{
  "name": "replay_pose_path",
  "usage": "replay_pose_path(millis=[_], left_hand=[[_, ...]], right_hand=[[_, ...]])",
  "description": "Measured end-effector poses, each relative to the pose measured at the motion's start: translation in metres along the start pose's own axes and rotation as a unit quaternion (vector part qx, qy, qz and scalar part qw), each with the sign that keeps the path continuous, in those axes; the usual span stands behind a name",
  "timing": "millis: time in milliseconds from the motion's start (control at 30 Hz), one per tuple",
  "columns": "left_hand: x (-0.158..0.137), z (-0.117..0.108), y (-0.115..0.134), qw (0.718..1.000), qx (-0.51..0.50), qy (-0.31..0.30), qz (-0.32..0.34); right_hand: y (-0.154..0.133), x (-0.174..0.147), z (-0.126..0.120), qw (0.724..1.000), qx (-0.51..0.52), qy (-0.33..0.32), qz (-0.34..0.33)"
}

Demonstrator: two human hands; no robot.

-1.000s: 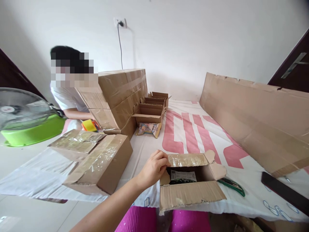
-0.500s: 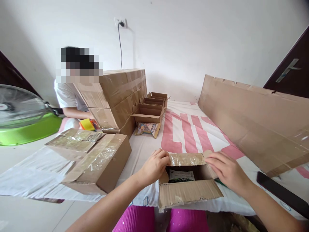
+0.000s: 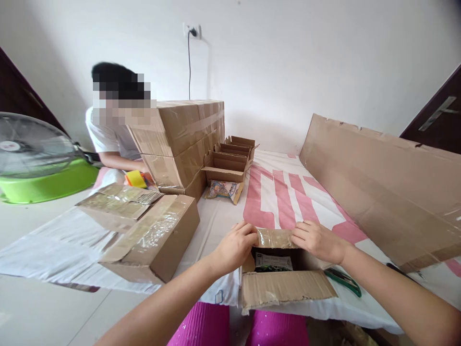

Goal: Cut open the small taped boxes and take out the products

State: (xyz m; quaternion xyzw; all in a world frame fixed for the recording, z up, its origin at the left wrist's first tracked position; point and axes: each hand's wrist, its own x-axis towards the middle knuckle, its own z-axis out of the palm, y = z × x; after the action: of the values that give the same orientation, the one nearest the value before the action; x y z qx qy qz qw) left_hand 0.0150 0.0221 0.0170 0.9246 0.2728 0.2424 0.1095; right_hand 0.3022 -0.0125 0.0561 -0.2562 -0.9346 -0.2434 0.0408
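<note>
An opened cardboard box (image 3: pixel 288 290) sits at the near edge of the cloth-covered surface, its front flap folded out toward me. Inside lies a printed packet (image 3: pixel 273 262), dark at its lower part. My left hand (image 3: pixel 237 242) pinches the left end of the taped back flap (image 3: pixel 275 237). Toward the flap's other end, my right hand (image 3: pixel 319 241) has its fingers closed over the top edge. Both thumbs are mostly hidden. Beside the box's right side, partly under my right forearm, lies a green-handled cutter (image 3: pixel 345 281).
Two taped boxes (image 3: pixel 176 235) lie to the left, before a tall stack of cartons (image 3: pixel 180 139). Open small boxes (image 3: pixel 226 163) and a snack bag (image 3: pixel 225 190) stand mid-left. A large cardboard sheet (image 3: pixel 374 187) leans right. Another person (image 3: pixel 111 139) sits behind the stack near a green fan (image 3: pixel 50 178).
My right hand has moved left from the box's right corner onto the back flap. The green-handled cutter now shows more. My left hand stays at the flap's left end; the view has shifted slightly.
</note>
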Motion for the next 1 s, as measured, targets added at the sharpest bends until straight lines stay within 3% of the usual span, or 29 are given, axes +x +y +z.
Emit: replay_pose_path(millis=[67, 133, 167, 200, 267, 333, 500, 600, 733, 833, 1000], left_hand=[[0.000, 0.000, 0.000, 1.000, -0.001, -0.004, 0.000], [0.000, 0.000, 0.000, 1.000, 0.003, -0.009, -0.002], [0.000, 0.000, 0.000, 1.000, 0.005, -0.012, -0.003], [0.000, 0.000, 0.000, 1.000, 0.008, -0.015, -0.003], [0.001, 0.000, 0.001, 1.000, 0.015, -0.020, -0.004], [0.001, 0.000, 0.001, 1.000, 0.019, -0.024, -0.006], [0.000, 0.001, 0.002, 1.000, 0.016, -0.024, -0.012], [-0.001, 0.000, 0.001, 0.999, 0.018, -0.026, -0.009], [-0.001, 0.000, 0.000, 0.999, 0.026, -0.029, -0.009], [-0.001, 0.000, 0.000, 0.999, 0.028, -0.028, -0.010], [0.000, 0.000, 0.001, 0.999, 0.036, -0.030, -0.009]], right_hand=[[-0.001, 0.001, 0.001, 0.997, 0.052, 0.005, 0.054], [-0.004, 0.004, -0.001, 0.972, 0.145, 0.013, 0.187], [-0.005, 0.005, -0.003, 0.937, 0.210, 0.003, 0.281], [-0.007, 0.007, -0.005, 0.883, 0.278, -0.018, 0.377], [-0.008, 0.011, -0.010, 0.757, 0.389, -0.080, 0.520], [-0.008, 0.015, -0.014, 0.670, 0.447, -0.135, 0.577], [-0.007, 0.023, -0.017, 0.594, 0.492, -0.174, 0.612], [-0.009, 0.028, -0.018, 0.578, 0.497, -0.178, 0.622], [-0.012, 0.033, -0.018, 0.585, 0.487, -0.191, 0.619], [-0.013, 0.032, -0.014, 0.611, 0.459, -0.205, 0.611], [-0.013, 0.031, 0.000, 0.684, 0.355, -0.239, 0.590]])
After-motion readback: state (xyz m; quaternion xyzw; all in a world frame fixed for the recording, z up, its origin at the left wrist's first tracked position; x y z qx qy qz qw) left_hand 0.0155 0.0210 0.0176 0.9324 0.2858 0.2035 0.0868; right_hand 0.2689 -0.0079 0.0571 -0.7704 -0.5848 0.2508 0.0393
